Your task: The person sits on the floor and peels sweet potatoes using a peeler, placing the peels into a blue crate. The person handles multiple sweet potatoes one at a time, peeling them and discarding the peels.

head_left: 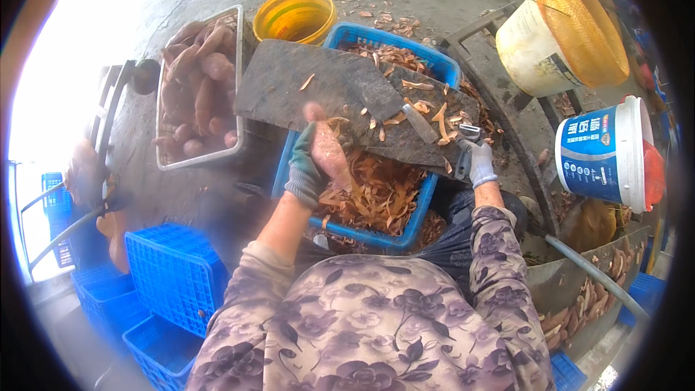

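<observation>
My left hand (307, 160), in a grey-green work glove, grips a reddish sweet potato (330, 153) above a blue crate (399, 240) heaped with peelings (374, 195). In my right hand (479, 160), gloved in pale knit, is a peeler (468, 133) with its metal head pointing away from me. That hand is at the right end of a dark board (282, 79) lying across the crates. On the board rests a broad-bladed knife (380, 98) with a wooden handle, among scattered peel strips (442, 119).
A pale crate (239, 81) of sweet potatoes (203, 76) stands left, beside a yellow bucket (296, 11). Another blue crate (391, 32) with peelings sits behind the board. Two white buckets (535, 43) and a metal frame (516, 136) are at right. Blue crates (168, 271) are stacked lower left.
</observation>
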A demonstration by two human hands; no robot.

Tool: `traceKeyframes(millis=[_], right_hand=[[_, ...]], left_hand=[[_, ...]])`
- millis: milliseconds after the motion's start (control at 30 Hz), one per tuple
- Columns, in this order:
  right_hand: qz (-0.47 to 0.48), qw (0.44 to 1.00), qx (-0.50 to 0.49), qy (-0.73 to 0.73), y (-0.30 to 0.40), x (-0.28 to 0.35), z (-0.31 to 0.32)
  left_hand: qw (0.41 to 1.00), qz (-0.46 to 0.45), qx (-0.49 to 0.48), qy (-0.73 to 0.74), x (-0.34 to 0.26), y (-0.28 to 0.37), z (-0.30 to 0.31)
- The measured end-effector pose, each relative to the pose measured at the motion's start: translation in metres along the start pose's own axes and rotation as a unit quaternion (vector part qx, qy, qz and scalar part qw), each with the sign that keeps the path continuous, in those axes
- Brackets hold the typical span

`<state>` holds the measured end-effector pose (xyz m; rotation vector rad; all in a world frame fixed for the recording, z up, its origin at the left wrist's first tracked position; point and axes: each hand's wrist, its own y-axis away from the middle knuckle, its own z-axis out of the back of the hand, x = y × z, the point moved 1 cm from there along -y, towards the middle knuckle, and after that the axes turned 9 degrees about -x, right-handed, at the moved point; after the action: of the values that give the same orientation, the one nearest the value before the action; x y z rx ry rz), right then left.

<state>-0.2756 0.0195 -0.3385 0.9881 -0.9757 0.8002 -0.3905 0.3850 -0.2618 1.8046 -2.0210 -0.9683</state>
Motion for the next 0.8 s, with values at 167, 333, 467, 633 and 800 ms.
traceKeyframes(millis=[167, 333, 467, 633, 800], right_hand=[[0.175, 0.978, -0.012, 0.110, 0.070, 0.073, -0.038], [0.148, 0.955, 0.223, 0.131, 0.098, 0.070, -0.092], [-0.086, 0.976, 0.183, -0.080, 0.110, 0.114, -0.100], [-0.169, 0.936, 0.308, 0.014, 0.184, 0.097, -0.119], [0.088, 0.908, 0.344, 0.222, 0.195, 0.111, -0.164]], left_hand=[[0.997, -0.034, -0.062, -0.039, 0.006, 0.024, 0.002], [0.999, -0.024, 0.034, -0.015, 0.005, 0.023, -0.002], [0.995, -0.086, 0.019, -0.048, 0.011, 0.013, 0.025], [0.998, -0.007, 0.050, 0.046, 0.013, 0.015, 0.043], [0.999, -0.004, -0.027, 0.017, 0.011, 0.017, 0.054]])
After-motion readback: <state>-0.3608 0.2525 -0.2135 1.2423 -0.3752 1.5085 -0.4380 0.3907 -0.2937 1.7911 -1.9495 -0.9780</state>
